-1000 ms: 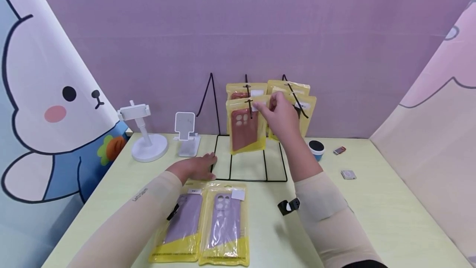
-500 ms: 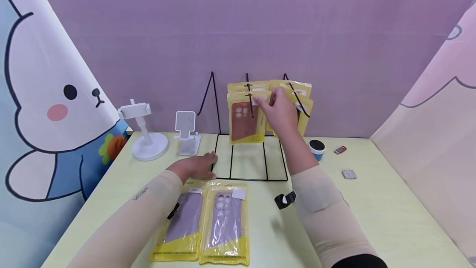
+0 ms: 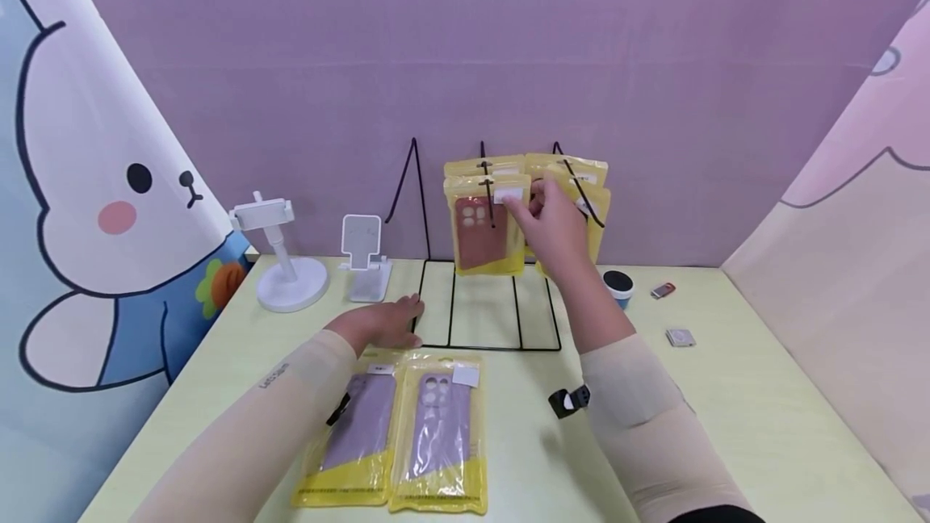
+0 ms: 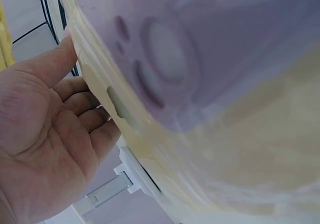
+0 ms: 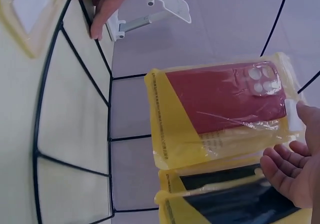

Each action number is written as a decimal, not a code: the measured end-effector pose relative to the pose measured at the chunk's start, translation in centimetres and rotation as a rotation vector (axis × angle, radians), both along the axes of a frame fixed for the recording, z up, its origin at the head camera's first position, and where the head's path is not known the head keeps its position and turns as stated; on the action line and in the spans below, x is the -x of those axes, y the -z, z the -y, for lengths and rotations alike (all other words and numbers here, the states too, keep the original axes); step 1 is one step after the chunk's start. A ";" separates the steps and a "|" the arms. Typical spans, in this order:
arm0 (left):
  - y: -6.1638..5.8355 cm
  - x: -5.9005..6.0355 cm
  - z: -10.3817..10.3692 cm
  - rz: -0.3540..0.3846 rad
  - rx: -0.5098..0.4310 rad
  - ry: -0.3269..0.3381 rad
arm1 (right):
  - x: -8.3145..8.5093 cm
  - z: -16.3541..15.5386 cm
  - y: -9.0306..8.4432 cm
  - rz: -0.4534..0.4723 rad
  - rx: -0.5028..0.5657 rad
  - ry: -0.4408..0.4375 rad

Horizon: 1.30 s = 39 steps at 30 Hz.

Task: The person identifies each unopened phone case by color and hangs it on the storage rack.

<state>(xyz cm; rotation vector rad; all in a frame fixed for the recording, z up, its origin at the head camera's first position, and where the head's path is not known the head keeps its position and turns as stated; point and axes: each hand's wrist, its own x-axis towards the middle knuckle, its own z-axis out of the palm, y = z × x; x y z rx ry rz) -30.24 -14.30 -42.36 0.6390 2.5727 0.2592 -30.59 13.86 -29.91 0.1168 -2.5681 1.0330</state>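
A person's right hand [image 3: 555,220], fingers loosely spread, touches the top of a red phone case packet [image 3: 483,224] hanging on a black wire rack [image 3: 483,297], gripping nothing. The left hand [image 3: 381,324] rests flat and open on the desk [image 3: 763,410] beside two purple case packets [image 3: 407,434].

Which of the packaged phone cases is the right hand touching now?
The red case hanging foremost on the rack's middle hook; the right hand touches its top corner. The two purple cases lie flat on the table.
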 end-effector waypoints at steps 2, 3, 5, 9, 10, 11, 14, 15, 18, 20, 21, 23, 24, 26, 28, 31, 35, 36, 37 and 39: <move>-0.1 -0.1 0.0 0.003 -0.003 -0.008 | -0.6 -0.5 0.4 0.008 -0.011 -0.011; -0.1 -0.1 0.0 0.006 -0.004 -0.012 | -0.9 -0.7 0.6 0.019 -0.015 -0.018; -0.1 -0.1 -0.1 0.007 -0.005 -0.017 | -1.7 -1.3 1.0 0.044 -0.024 -0.042; 0.0 -0.1 -0.1 0.001 0.000 -0.015 | -3.4 -2.9 1.8 0.161 -0.095 -0.143; 0.0 -0.1 0.0 -0.001 0.001 -0.011 | -3.9 -3.3 2.2 0.196 -0.128 -0.181; -0.1 -0.1 0.0 -0.001 0.001 -0.007 | -4.2 -3.8 2.5 0.230 -0.176 -0.226; -0.1 0.0 0.0 0.001 -0.002 0.001 | -5.1 -5.1 4.0 0.325 -0.324 -0.367; -0.1 0.0 0.0 0.001 -0.002 0.003 | -5.3 -5.5 4.5 0.355 -0.363 -0.408; 0.0 0.1 0.1 0.000 -0.002 0.002 | -5.9 -6.7 6.2 0.436 -0.442 -0.471; 0.0 0.1 0.1 -0.001 -0.005 0.002 | -6.1 -7.4 7.4 0.485 -0.473 -0.469; 0.1 0.1 0.1 -0.001 -0.006 0.003 | -6.2 -7.8 7.9 0.506 -0.482 -0.459; 0.1 0.1 0.1 -0.002 -0.009 0.004 | -6.4 -8.4 8.8 0.537 -0.504 -0.447; 0.1 0.1 0.1 -0.001 -0.013 0.005 | -6.5 -8.6 9.2 0.550 -0.512 -0.441; 0.1 0.1 0.1 0.001 -0.012 0.005 | -6.7 -9.0 10.0 0.576 -0.513 -0.424; 0.1 0.1 0.2 0.005 -0.013 0.001 | -6.7 -9.3 10.5 0.574 -0.519 -0.427; 0.1 0.1 0.2 0.006 -0.008 0.000 | -6.4 -9.6 10.9 0.555 -0.529 -0.431; 0.0 0.1 0.2 0.004 -0.011 0.003 | -5.6 -9.7 11.3 0.537 -0.563 -0.440; 0.1 0.1 0.2 0.004 -0.014 0.006 | -5.4 -9.7 11.5 0.543 -0.572 -0.438; 0.1 0.1 0.2 0.004 -0.017 0.008 | -5.1 -9.8 11.6 0.551 -0.575 -0.432; 0.2 0.1 0.2 0.007 -0.019 0.008 | -4.6 -9.7 12.0 0.570 -0.582 -0.420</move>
